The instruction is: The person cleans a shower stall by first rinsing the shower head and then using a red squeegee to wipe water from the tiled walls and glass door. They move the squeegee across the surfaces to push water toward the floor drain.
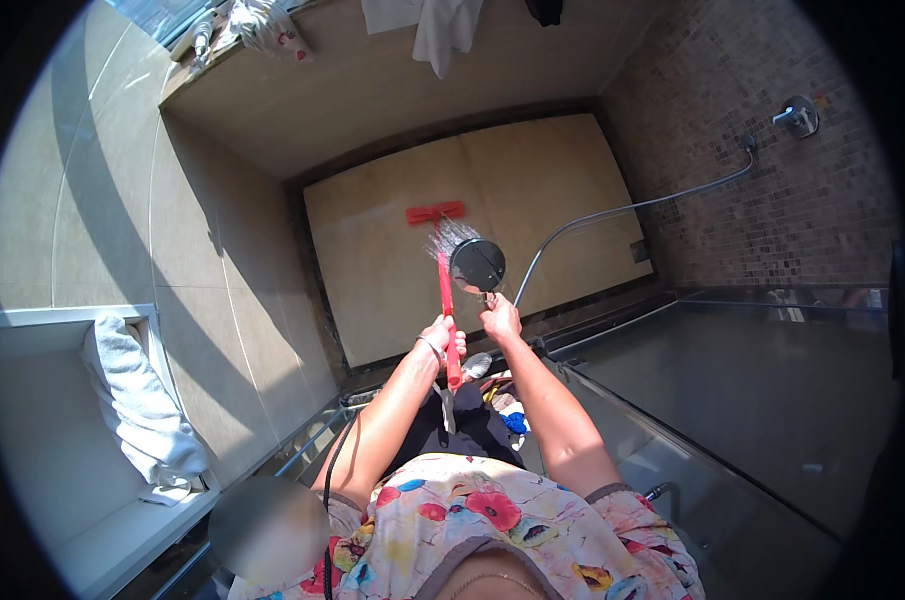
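My left hand (438,338) is closed around the red handle of a floor squeegee (435,212), whose wide red head lies out on the beige shower floor (542,190). In my right hand (500,318) is a round, dark hand shower (477,265), gripped by its handle. Water sprays from it over the upper part of the squeegee handle, just behind the red head. A grey shower hose (612,210) curves from beside my right hand to the wall on the right.
A mixer tap (797,117) sits on the mosaic wall at right. White cloths (442,35) hang over the far ledge. At left, a niche holds a rolled white towel (137,410). Glass panels (712,380) stand to my right; coloured cloths (512,415) lie near my feet.
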